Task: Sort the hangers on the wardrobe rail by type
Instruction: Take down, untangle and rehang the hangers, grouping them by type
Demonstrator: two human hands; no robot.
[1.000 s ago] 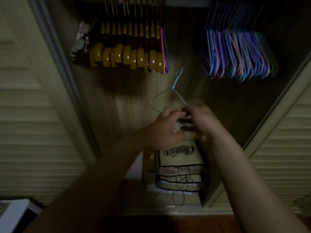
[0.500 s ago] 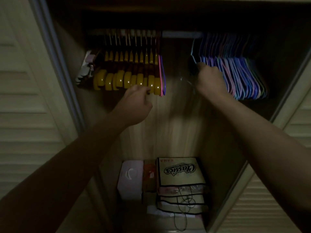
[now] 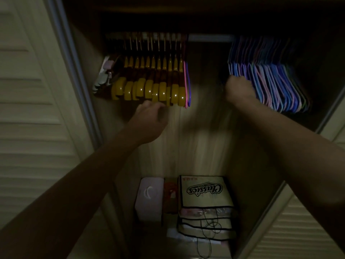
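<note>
We note two groups on the grey wardrobe rail [image 3: 209,37]. Left group: glossy yellow-and-brown wooden hangers [image 3: 149,85], packed side by side, with one thin pink hanger [image 3: 185,85] and one thin purple hanger [image 3: 189,86] at their right edge. A pale clip hanger [image 3: 103,77] sits at the far left of that group. Right group: thin blue, purple and pink hangers [image 3: 270,86], bunched tight. A bare stretch of rail lies between the groups.

Our right hand [image 3: 239,90] is up at the left edge of the thin coloured group, fingers curled; whether it grips a hanger we cannot tell, since the view is dark and blurred. Our left hand [image 3: 149,120] sits just below the yellow hangers, fingers loosely curled, holding nothing we can see.

Below, on the wardrobe floor: a cream bag printed "Classics" [image 3: 205,193], a pale pink box [image 3: 149,199] to its left. Louvred doors [image 3: 33,109] flank the opening.
</note>
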